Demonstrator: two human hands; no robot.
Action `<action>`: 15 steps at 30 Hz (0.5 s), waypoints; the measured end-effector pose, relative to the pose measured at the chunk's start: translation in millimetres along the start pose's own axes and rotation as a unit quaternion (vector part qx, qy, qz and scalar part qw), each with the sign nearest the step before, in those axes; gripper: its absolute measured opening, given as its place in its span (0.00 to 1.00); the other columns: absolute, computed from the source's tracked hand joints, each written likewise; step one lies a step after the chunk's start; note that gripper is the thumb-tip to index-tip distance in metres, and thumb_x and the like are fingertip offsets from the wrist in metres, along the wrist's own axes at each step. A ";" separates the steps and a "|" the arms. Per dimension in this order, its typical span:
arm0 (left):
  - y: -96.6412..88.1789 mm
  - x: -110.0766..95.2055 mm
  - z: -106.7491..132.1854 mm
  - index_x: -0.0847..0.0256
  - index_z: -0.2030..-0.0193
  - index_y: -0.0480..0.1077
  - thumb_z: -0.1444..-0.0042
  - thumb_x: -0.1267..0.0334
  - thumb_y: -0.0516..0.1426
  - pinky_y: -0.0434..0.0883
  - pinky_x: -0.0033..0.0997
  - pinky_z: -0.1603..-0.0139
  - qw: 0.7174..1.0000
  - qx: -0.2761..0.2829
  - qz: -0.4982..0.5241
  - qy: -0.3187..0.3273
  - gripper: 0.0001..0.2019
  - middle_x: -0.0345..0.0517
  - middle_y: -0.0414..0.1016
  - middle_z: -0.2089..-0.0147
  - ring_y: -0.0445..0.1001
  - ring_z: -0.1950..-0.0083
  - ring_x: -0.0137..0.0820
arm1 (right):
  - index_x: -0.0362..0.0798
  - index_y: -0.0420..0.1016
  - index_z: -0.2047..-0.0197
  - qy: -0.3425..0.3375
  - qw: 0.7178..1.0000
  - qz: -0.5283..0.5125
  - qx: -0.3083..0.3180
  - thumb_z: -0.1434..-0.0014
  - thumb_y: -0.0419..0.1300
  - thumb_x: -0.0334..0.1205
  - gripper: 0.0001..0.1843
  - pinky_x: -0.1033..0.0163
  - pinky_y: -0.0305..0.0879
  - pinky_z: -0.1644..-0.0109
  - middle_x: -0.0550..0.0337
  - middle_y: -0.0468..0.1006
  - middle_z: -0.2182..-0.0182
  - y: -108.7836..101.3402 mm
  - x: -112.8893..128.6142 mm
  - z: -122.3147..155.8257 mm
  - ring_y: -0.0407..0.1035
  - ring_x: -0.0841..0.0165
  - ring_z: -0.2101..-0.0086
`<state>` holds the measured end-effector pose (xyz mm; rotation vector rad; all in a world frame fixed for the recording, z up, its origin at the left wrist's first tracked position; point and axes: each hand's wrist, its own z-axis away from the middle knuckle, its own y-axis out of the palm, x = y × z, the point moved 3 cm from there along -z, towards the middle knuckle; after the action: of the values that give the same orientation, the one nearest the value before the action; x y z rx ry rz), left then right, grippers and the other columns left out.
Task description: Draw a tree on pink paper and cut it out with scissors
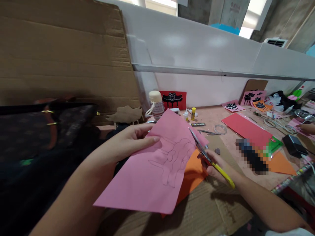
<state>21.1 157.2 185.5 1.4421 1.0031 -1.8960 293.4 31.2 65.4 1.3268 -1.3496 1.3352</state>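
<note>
My left hand (141, 141) pinches the upper left edge of a pink paper sheet (137, 183), thumb on top. A pencil outline with curved shapes is drawn on the sheet's right part. In my right hand (218, 165) is a pair of scissors (200, 147) with yellow handles, the blades pointing up and left at the sheet's right edge. Whether the blades are parted is hard to make out. Under the pink sheet lies orange paper (194, 173), partly hidden, above a cardboard mat (211, 203).
Along the back stand a lidded bottle (156, 105), a red card with a black cutout (173, 100) and a yellow glue stick (193, 113). Red paper (246, 129) and a black adapter (294, 146) lie rightward. Another person's hand (306, 127) shows far right. A dark bag (49, 131) sits left.
</note>
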 end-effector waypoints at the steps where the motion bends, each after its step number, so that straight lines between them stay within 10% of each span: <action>1: 0.2 -0.3 0.0 0.53 0.51 0.84 0.53 0.47 0.73 0.76 0.28 0.70 1.000 -0.003 -0.001 -0.003 0.23 0.45 0.87 0.60 0.80 0.66 0.36 | 0.51 0.76 0.44 -0.003 1.000 0.003 0.010 0.38 0.68 0.66 0.31 0.61 0.64 0.64 0.62 0.70 0.63 -0.5 -4.3 0.1 0.63 0.69 0.68; 15: 3.3 -4.1 4.1 0.58 0.42 0.80 0.57 0.54 0.75 0.75 0.26 0.69 0.991 0.009 0.126 -0.045 0.33 0.44 0.87 0.63 0.80 0.69 0.32 | 0.52 0.71 0.47 -0.014 0.998 0.051 0.024 0.37 0.63 0.71 0.32 0.60 0.65 0.62 0.60 0.67 0.62 -0.5 13.5 -2.3 0.62 0.65 0.64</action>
<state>22.6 151.9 189.3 1.4079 0.7270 -1.7714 291.8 31.7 79.1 1.3280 -1.4291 1.4316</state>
